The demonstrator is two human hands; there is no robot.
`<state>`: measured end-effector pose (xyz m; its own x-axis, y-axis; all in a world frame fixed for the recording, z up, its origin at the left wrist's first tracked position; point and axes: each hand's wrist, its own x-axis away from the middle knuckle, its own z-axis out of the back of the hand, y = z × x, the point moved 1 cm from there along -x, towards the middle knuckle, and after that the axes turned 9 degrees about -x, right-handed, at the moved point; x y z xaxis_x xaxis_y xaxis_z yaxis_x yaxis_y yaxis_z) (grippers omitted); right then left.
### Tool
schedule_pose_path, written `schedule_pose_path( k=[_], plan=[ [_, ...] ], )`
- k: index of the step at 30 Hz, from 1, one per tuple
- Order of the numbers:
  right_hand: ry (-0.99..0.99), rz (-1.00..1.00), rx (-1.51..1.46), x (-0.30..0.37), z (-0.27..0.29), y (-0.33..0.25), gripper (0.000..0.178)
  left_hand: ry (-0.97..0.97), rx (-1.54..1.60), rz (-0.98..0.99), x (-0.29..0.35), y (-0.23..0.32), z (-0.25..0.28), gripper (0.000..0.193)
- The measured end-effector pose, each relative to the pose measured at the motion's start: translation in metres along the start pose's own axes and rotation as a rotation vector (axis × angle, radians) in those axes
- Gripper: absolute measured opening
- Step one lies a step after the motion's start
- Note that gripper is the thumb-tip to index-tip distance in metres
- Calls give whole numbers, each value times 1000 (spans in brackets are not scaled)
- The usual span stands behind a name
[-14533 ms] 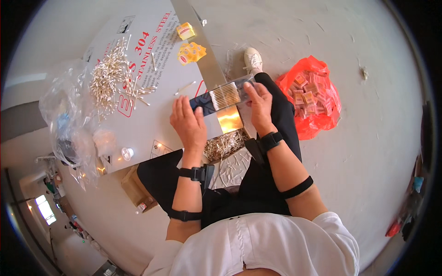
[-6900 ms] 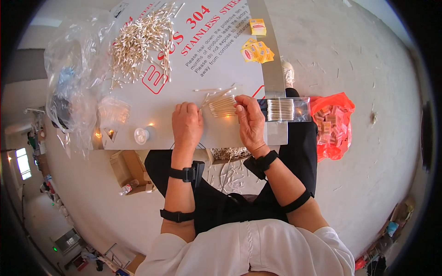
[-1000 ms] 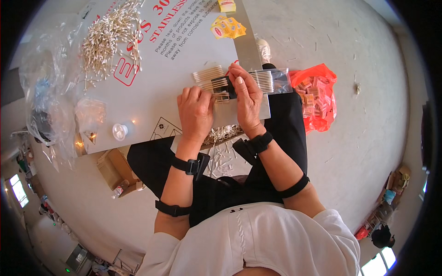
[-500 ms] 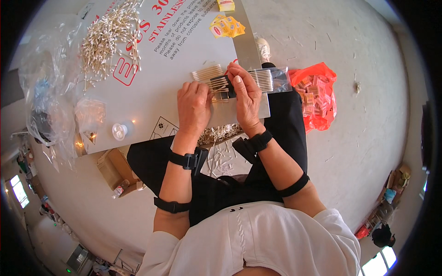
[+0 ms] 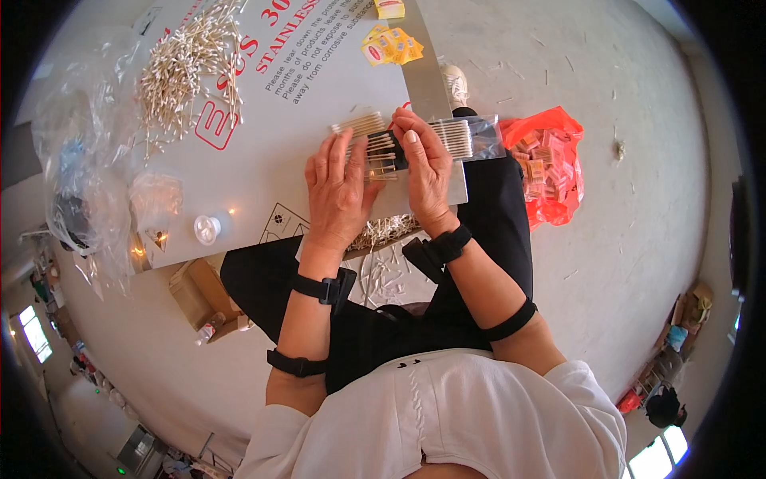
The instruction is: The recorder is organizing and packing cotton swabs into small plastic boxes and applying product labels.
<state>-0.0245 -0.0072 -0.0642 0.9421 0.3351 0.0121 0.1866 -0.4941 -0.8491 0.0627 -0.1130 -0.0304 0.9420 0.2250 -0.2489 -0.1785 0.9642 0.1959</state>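
In front of me a small black piece lies on the table with cotton swabs set across it in a row. My left hand rests at the left side of these swabs, its fingers stretched and apart. On the other side, my right hand has thumb and forefinger pressed together by the black piece; what they pinch is hidden. A row of swabs lies just beyond. To the right of the black piece, another row of swabs lies beside a clear plastic bag.
A heap of loose swabs covers the table's far left. Yellow packets lie at the far edge. Clear plastic film and a small white container are at left. A red bag of packs stands at right; a cardboard box sits below.
My left hand has opened from a closed grip, its fingers stretching out beside the swabs. My right hand stays in place.
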Motion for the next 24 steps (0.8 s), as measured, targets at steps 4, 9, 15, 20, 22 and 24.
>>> schedule_pose_path(
  k=[4, 9, 15, 20, 22, 24],
  plan=[
    [-11, -13, 19, 0, 2, -2, 28, -5, 17, 32, -9, -4, -6, 71],
    [-33, -11, 40, -3, -3, -3, 34, 91, 253, 115, -17, -16, -17, 61],
    [-153, 79, 171, -37, -16, 9, 41, 384, 929, 519, -29, -21, -40, 56],
    [-112, 103, 228, -23, -21, 18, 38, 408, 1186, 500, -33, -17, -47, 57],
    [-96, 106, 208, -20, -19, 19, 37, 432, 1228, 487, -33, -16, -46, 56],
    [-80, 109, 187, -19, -18, 20, 37, 433, 1238, 479, -35, -17, -46, 54]
  ],
)
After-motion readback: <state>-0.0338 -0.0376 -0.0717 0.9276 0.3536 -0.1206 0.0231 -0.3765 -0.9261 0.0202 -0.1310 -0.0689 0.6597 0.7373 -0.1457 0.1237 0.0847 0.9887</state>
